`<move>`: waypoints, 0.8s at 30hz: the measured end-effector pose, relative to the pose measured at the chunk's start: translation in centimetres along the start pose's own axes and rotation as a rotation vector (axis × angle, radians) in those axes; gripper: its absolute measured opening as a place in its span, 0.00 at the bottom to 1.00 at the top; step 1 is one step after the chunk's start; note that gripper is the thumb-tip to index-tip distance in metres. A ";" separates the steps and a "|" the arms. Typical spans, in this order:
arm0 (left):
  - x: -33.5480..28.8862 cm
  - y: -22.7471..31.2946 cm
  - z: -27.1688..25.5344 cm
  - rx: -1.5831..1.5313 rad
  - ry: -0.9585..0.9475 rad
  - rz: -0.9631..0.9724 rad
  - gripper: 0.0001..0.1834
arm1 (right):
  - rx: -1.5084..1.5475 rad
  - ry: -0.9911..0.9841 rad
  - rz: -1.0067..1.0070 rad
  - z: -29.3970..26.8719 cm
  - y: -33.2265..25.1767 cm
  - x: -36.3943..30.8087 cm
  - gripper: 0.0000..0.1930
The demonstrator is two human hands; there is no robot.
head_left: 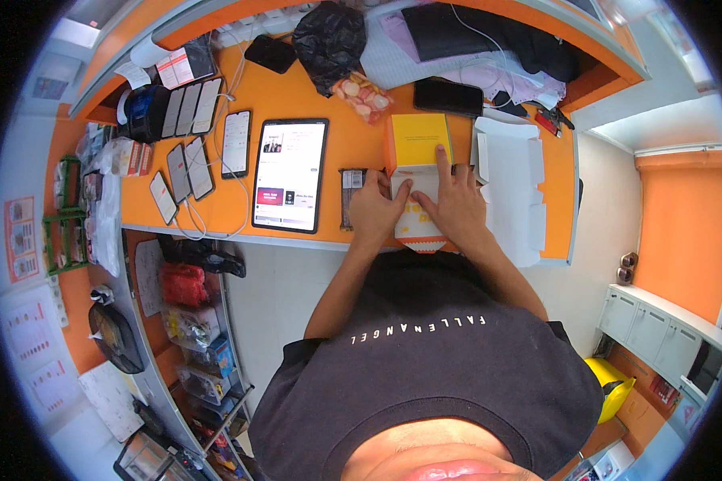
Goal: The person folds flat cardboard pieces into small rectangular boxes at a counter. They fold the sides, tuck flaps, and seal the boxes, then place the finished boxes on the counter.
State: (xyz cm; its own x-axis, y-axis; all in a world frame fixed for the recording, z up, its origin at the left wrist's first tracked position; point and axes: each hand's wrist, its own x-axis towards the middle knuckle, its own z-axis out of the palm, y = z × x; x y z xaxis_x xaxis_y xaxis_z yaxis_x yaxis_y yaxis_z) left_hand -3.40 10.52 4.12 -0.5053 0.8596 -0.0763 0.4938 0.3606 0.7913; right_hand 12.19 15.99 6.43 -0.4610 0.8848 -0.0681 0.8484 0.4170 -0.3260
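Observation:
A yellow, white and orange cardboard box (419, 138) lies on the orange table in front of me, its white printed part and serrated orange edge toward my body. My left hand (375, 207) grips its left side, thumb on the white part and fingers bent. From the right, my right hand (461, 202) holds the box, with the index finger stretched over the yellow face and the thumb on the white part. A dark flat packet (350, 192) with a pale label sits beside my left hand, partly covered by it. An unfolded white carton (512, 192) lies right of my right hand.
Left of the box lies a lit tablet (290, 175). Several phones with white cables, one a lit phone (236, 143), are farther left. A black phone (448, 97), a clear bag of round sweets (363, 96) and a black plastic bag (329, 46) lie at the back.

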 end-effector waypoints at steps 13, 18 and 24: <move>-0.9 -2.0 4.1 -0.216 0.030 0.022 0.26 | 0.278 0.092 -0.074 4.2 1.7 -0.4 0.46; -0.2 -1.9 3.1 -0.246 -0.012 -0.002 0.24 | 0.295 0.089 -0.041 4.3 1.4 -0.6 0.45; -0.7 -2.9 3.5 -0.186 0.103 0.058 0.24 | -0.093 0.376 -0.210 1.5 -0.1 -0.8 0.42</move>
State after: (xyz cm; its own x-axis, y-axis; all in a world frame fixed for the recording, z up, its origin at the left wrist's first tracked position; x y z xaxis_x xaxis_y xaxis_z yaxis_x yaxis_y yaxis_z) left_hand -1.97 10.17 -0.28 -0.5541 0.8320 0.0270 0.3901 0.2309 0.8914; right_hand 12.06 14.95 5.07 -0.5142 0.7858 0.3438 0.7741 0.5977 -0.2084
